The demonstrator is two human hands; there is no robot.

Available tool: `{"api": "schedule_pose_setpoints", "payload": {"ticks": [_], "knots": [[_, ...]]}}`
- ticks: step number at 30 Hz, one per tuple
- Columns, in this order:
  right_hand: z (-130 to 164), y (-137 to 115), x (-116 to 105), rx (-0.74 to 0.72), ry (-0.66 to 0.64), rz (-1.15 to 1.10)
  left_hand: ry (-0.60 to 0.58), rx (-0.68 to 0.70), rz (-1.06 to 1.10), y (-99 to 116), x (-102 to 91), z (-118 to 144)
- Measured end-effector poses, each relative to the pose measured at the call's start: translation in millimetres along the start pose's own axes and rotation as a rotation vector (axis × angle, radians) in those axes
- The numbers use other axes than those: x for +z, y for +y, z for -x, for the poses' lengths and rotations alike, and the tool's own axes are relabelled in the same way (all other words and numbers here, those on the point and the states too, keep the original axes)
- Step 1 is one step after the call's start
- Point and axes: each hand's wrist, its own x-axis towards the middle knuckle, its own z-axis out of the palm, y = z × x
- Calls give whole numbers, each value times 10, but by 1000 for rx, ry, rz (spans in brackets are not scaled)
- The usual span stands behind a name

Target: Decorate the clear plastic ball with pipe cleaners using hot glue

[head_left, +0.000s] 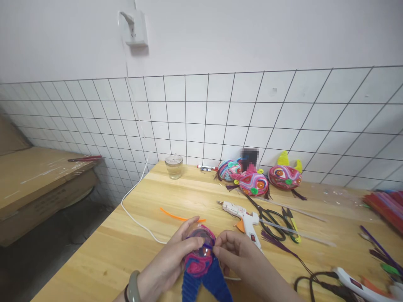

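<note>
I hold a small round craft ball wrapped in pink, purple and blue pipe cleaners, low over the near edge of the wooden table. My left hand cups the ball from the side, fingers curled around it and thumb laid across its top. My right hand meets it from the other side, thumb and forefinger pinched shut on a blue pipe cleaner right at the ball's surface. Two thick blue strands hang below the ball toward me. A pale green bangle sits on my left wrist.

Taking the ball as the mark: just beyond it lies an orange pipe cleaner flat on the table. Beyond and to its right lies a white glue gun, with black scissors just beside that, and a small yellow-handled snipper beside the scissors. Farther back, against the tiled wall, three finished yarn-covered balls stand in a row. Well behind the ball to the left stands a small glass jar. A white cable runs from the wall socket down across the table to the ball's left. Far right of the ball, a second glue gun lies near the table edge, with a heap of pipe cleaners beyond it.
</note>
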Motion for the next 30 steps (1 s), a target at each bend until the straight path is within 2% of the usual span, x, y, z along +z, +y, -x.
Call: {"api": "schedule_pose_setpoints", "payload": {"ticks": [11, 30], "knots": [[-46, 90, -51, -12, -58, -56, -32, 14, -15, 2, -1, 16], [-92, 86, -92, 12, -8, -74, -97, -21, 59, -10, -50, 4]]}}
